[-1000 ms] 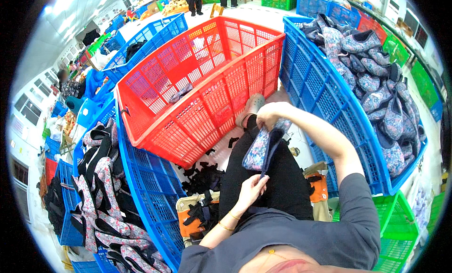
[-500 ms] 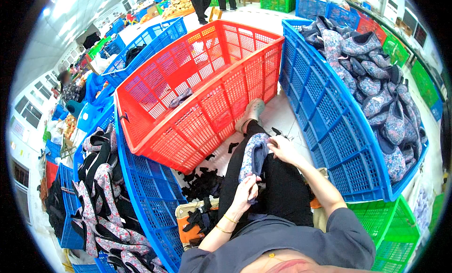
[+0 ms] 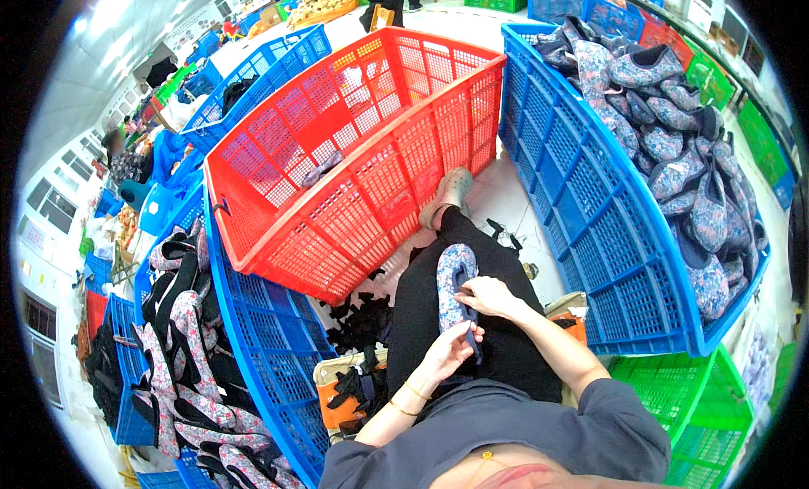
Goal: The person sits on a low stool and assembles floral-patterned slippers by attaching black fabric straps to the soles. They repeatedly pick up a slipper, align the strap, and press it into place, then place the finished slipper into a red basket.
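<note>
A slipper [image 3: 452, 278] with a blue and pink floral outside and dark lining lies over my black-trousered lap, its toe pointing away from me. My left hand [image 3: 453, 347] pinches its near end, where a dark flap of fabric hangs below the fingers. At the right rim of the slipper's opening, my right hand [image 3: 491, 297] has its fingers closed on the edge. Both hands partly cover the near half of the slipper.
A red basket [image 3: 371, 190] stands ahead with one slipper inside. Blue baskets flank me: floral slippers [image 3: 666, 152] fill the right one, pink-patterned slippers [image 3: 198, 346] the left. Black scraps [image 3: 358, 320] litter the floor. Green crates [image 3: 674, 396] sit at lower right.
The slipper has moved slightly down and stands more upright in view. My right hand has come down and left along its rim; my left hand has shifted slightly right. My legs have shifted.
</note>
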Motion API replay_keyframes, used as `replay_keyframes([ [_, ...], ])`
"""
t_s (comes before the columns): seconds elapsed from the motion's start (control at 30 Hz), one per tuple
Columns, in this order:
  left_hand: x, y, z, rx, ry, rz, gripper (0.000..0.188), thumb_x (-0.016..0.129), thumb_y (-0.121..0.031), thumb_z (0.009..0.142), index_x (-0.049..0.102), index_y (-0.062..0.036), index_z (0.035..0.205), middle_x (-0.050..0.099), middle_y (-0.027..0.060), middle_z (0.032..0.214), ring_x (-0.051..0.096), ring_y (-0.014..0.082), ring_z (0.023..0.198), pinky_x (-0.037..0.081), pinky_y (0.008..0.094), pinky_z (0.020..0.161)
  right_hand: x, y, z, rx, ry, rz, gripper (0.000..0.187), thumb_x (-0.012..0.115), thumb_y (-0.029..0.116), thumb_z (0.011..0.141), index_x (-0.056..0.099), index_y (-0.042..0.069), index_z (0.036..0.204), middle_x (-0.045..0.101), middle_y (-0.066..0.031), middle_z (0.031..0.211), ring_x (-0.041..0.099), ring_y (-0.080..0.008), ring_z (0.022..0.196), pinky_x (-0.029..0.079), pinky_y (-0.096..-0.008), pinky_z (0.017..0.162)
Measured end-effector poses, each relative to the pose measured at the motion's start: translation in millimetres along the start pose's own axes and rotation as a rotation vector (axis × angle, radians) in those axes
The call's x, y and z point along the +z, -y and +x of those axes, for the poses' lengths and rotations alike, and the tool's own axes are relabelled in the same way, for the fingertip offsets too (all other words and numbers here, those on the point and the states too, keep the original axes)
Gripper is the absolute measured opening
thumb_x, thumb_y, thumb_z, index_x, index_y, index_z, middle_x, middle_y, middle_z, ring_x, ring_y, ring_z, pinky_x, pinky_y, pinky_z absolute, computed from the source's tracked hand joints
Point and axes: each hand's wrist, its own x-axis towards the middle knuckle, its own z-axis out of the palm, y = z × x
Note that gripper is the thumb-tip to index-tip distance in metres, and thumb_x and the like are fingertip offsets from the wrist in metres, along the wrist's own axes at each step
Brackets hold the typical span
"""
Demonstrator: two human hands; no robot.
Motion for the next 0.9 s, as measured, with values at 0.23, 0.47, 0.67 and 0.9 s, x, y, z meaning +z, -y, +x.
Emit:
replay_keyframes([
  [0.23, -6, 19, 9, -0.077, 0.134, -0.299, 0.019, 0.052, -0.019, 0.097, 0.06, -0.0026, 0.104, 0.063, 0.0081, 0.101, 0.061, 0.0161, 0.087, 0.048, 0.0201, 0.059, 7, -4, -1, 0.035, 0.04, -0.087, 0.038, 0.061, 0.044, 0.084, 0.069, 0.008, 0.097, 0.069, -0.0178, 0.089, 0.067, -0.0353, 0.084, 0.053, -0.0457, 0.077],
  [0.47, 4, 9, -10, 0.047, -0.045, 0.203, 0.023, 0.055, -0.026, 0.097, 0.062, -0.0054, 0.103, 0.063, 0.0014, 0.089, 0.058, 0.007, 0.075, 0.04, 0.0159, 0.053, -4, -2, -19, -0.005, -0.165, 0.004, 0.039, 0.064, 0.043, 0.083, 0.063, 0.009, 0.101, 0.069, -0.0138, 0.086, 0.067, -0.0335, 0.081, 0.053, -0.0456, 0.072],
  [0.67, 7, 15, -17, 0.207, -0.123, 0.584, 0.025, 0.054, -0.028, 0.097, 0.065, -0.0049, 0.097, 0.062, -0.0028, 0.076, 0.054, 0.0037, 0.059, 0.039, 0.0157, 0.049, -35, -14, -61, -0.061, -0.36, 0.114, 0.044, 0.069, 0.029, 0.082, 0.057, 0.004, 0.115, 0.06, -0.0134, 0.086, 0.061, -0.0295, 0.083, 0.049, -0.0396, 0.073],
  [0.9, 20, 17, -28, 0.183, -0.144, 0.577, 0.022, 0.055, -0.025, 0.097, 0.065, -0.0056, 0.098, 0.06, -0.0036, 0.074, 0.042, 0.0016, 0.053, 0.033, 0.0156, 0.048, -19, -11, -107, -0.118, -0.356, 0.241, 0.033, 0.072, 0.015, 0.081, 0.059, 0.002, 0.108, 0.059, -0.0093, 0.083, 0.059, -0.0182, 0.065, 0.049, -0.0302, 0.06],
])
